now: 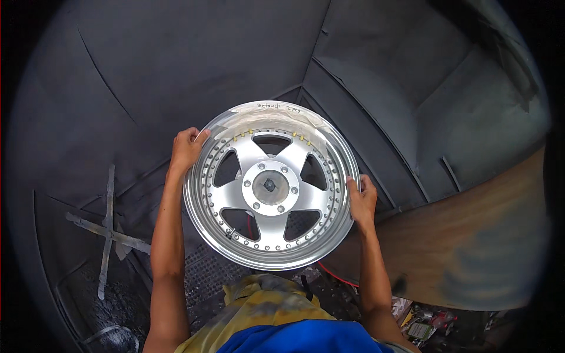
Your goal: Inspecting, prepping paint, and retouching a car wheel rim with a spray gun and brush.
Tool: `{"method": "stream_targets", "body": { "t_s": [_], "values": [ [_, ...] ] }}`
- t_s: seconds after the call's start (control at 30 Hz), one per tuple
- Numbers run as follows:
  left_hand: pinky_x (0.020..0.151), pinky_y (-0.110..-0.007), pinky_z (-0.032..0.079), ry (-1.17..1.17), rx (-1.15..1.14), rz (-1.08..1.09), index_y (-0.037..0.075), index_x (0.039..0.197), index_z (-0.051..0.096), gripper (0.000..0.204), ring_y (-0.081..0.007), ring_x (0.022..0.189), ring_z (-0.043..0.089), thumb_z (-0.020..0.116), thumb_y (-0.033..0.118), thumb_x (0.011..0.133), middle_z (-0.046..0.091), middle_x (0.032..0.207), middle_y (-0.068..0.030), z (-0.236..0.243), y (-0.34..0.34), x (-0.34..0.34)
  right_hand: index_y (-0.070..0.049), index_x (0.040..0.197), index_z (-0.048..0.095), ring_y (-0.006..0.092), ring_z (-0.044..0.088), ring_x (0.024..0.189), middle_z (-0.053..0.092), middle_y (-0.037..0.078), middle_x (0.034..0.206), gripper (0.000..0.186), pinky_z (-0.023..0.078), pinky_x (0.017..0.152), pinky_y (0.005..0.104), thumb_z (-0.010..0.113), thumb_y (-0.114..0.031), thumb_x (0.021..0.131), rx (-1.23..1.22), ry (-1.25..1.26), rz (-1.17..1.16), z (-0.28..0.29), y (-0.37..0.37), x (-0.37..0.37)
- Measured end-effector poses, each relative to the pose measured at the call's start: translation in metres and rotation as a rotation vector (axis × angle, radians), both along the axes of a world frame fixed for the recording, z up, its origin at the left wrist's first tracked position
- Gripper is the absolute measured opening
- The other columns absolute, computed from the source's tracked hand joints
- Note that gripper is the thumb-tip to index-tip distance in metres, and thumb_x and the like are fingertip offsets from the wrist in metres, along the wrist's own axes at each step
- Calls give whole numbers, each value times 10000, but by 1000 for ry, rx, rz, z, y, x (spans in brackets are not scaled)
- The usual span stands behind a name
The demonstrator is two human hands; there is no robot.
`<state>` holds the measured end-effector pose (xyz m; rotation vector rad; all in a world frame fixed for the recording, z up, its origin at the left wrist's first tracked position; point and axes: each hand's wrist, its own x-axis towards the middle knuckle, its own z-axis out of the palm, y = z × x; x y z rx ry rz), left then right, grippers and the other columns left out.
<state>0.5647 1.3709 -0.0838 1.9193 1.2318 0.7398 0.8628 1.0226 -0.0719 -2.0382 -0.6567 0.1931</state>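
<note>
Both hands carry the alloy wheel [271, 185] face-up at waist height in front of the torso. The left hand [187, 148] curls its fingers closed over the upper-left rim; the right hand [362, 199] clasps the right rim likewise. Keep grips opposed and the wheel level. The polished lip is smooth and round; five satin spokes meet a bolted hub. Masking tape [288, 115], apparently, covers the far lip.

A silver five-spoke alloy wheel [271, 185] is held face-up between both hands; the left hand [187, 148] clasps its upper-left rim; the right hand [362, 199] its right rim; grey booth walls [176, 59] behind.
</note>
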Motion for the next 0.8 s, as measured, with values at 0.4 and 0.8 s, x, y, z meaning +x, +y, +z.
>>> {"method": "stream_targets", "body": {
  "t_s": [0.4, 0.8],
  "values": [
    [683, -417, 473, -3, 118, 59, -26, 895, 641, 374, -273, 688, 618, 603, 335, 985, 646, 728, -176, 0, -40, -19, 58, 1042, 670, 360, 705, 886, 728, 202, 928, 244, 526, 799, 429, 621, -131, 896, 240, -215, 244, -104, -70, -5],
    [903, -476, 489, 96, 252, 60, -29, 1132, 615, 374, -470, 1075, 636, 588, 315, 988, 671, 1096, -300, -3, -114, -29, -129, 967, 726, 442, 673, 832, 697, 235, 912, 303, 523, 746, 541, 526, -355, 946, -737, -107, 577, -400, -475, -206]
  ]
}}
